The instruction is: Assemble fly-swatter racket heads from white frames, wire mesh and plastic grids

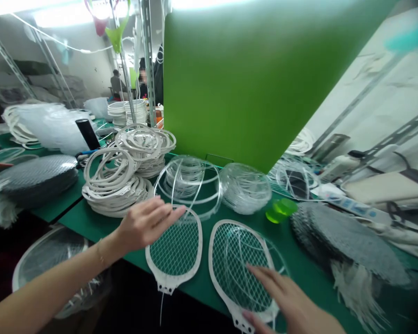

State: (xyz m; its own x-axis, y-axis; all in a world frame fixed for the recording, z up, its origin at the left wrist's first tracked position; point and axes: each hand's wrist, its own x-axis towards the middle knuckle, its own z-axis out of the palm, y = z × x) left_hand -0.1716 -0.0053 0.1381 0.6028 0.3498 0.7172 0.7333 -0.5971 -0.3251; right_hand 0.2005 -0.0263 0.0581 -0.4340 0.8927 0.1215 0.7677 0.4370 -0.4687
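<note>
Two white racket-shaped frames with wire mesh lie on the green table (pixel 299 260) near its front edge. My left hand (pixel 146 223) hovers over the upper left rim of the left mesh frame (pixel 176 250), fingers stretched out and holding nothing. My right hand (pixel 289 299) rests flat on the lower right part of the right mesh frame (pixel 237 266), fingers spread. A clear plastic ring lies on top of that right frame. Behind them stand piles of clear plastic rings (pixel 191 183) and clear mesh covers (pixel 245 188).
Stacks of white frame rings (pixel 120 183) stand at the left, dark mesh stacks at far left (pixel 35 178) and right (pixel 344 243). A large green board (pixel 251 79) rises behind. A small green cup (pixel 280 209) sits nearby. People work at the back (pixel 118 83).
</note>
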